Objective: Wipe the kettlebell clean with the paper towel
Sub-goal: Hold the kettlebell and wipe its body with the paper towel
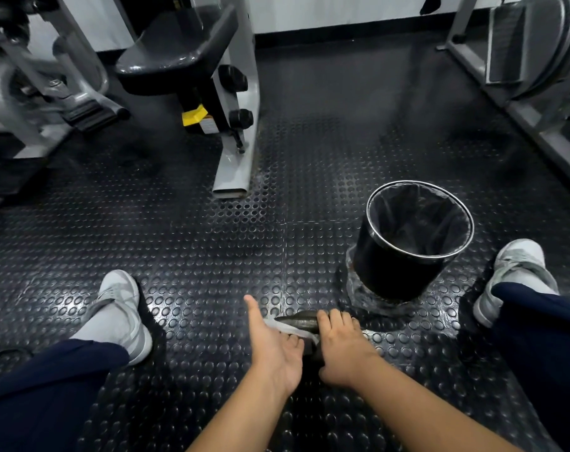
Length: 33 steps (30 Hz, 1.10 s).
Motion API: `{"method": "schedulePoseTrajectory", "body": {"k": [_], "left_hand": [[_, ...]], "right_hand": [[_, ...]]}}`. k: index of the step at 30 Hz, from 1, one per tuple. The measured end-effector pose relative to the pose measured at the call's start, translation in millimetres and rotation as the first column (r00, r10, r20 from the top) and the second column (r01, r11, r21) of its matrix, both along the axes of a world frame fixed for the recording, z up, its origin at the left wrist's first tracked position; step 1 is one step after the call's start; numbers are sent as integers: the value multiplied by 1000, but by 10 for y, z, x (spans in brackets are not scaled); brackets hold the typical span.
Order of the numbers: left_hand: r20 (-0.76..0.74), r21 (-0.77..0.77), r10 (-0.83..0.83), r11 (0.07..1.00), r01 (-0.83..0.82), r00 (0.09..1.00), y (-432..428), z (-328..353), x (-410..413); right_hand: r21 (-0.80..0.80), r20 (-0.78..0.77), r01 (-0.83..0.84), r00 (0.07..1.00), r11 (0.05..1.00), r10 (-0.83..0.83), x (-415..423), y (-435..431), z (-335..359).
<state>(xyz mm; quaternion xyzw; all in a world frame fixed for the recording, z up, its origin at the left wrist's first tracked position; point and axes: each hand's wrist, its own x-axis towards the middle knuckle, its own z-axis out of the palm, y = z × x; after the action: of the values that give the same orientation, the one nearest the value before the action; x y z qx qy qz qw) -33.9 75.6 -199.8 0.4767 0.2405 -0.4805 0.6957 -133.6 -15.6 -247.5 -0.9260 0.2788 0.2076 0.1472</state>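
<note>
Kettlebell under right hand — towel in left hand.

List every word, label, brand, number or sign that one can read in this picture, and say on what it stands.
No text can be read here.
The white sticker on the machine frame, below the yellow part: print too small and blurred to read.
The kettlebell, paper towel, bin and shoes: no text shows.

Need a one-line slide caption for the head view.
On the studded gym floor, left hand holds a paper towel against the kettlebell while the right hand grips it.
</note>
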Motion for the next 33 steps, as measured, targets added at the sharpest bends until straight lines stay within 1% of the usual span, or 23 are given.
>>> {"method": "schedulePoseTrajectory", "body": {"k": [4,7,9,10,13,16,18,22,25,29,31,33], "left_hand": [[-24,-18,27,999,-28,999,-33,48,-40],[31,9,52,999,-52,998,-32,-31,41],[44,29,26,999,-27,999,-11,-73,76],[37,42,10,999,-12,999,1,-69,81],[-40,-7,-24,1000,24,999,40,-27,102],[-55,-34,-32,999,30,998,67,49,33],[-53,-27,-13,1000,12,998,45,48,24],[-16,16,82,997,-82,996,4,-1,127],[-6,-6,28,1000,-28,1000,17,34,56],[-67,-85,-84,993,78,994,43,85,-104],[-56,-75,-76,995,71,996,49,49,-52],[-33,-13,-8,1000,8,999,75,16,55]], "right_hand": [[-21,-7,-15,1000,1000,15,11,-3,4],[-5,1,2,1000,1000,-2,10,4,11],[10,-2,7,1000,1000,-7,3,13,10],[8,-2,5,1000,1000,-5,-2,15,6],[9,-6,7,1000,1000,-7,-3,13,7],[3,-4,1,1000,1000,-1,7,12,13],[0,0,-1,1000,1000,1,7,2,21],[-6,0,-10,1000,1000,10,-2,10,22],[-8,0,-14,1000,1000,14,-7,0,10],[-14,-6,-21,1000,1000,21,2,-13,14],[-23,-7,-22,1000,999,22,0,-16,18],[-10,-10,-20,1000,1000,20,-2,-12,21]]}}
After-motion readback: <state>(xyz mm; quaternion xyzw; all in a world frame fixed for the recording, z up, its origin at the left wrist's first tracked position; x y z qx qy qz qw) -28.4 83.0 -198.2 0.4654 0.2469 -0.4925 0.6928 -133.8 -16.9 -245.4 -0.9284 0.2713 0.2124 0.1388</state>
